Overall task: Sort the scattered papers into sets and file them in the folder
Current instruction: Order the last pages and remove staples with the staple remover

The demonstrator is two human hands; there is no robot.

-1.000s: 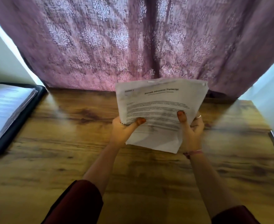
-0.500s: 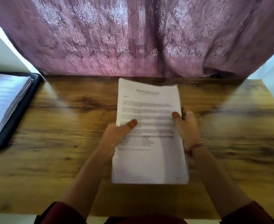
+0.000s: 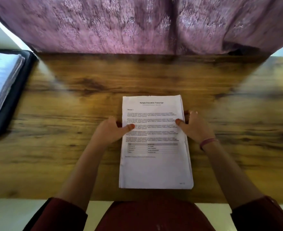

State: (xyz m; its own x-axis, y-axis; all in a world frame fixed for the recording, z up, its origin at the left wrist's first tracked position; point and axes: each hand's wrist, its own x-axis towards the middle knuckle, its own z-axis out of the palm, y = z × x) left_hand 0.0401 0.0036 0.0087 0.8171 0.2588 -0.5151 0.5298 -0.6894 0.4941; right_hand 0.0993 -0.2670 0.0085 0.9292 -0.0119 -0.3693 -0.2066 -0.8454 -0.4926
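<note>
Papers (image 3: 155,167) are stacked in one pile that lies flat on the desk (image 3: 70,157), near the middle of its front edge. The top sheet is headed "Sample Education Transcript". The pile is held on both sides. The left hand (image 3: 110,130) is at the left edge, with its thumb laid on the top sheet and its fingers curled at the side. The right hand (image 3: 194,127) is at the right edge, with its thumb on the sheet too, and its fingers are bent beside the pile. The folder (image 3: 19,90) lies open at the far left edge of the desk, well apart from the pile, with sheets already in it.

The right side of the pile is not quite even; some sheet edges stick out. If the pile is lifted with a loose hold, sheets could slide out and be mixed up again. The pile could also be bent or dropped on the long way over to the folder, if it is carried by its edges only
</note>
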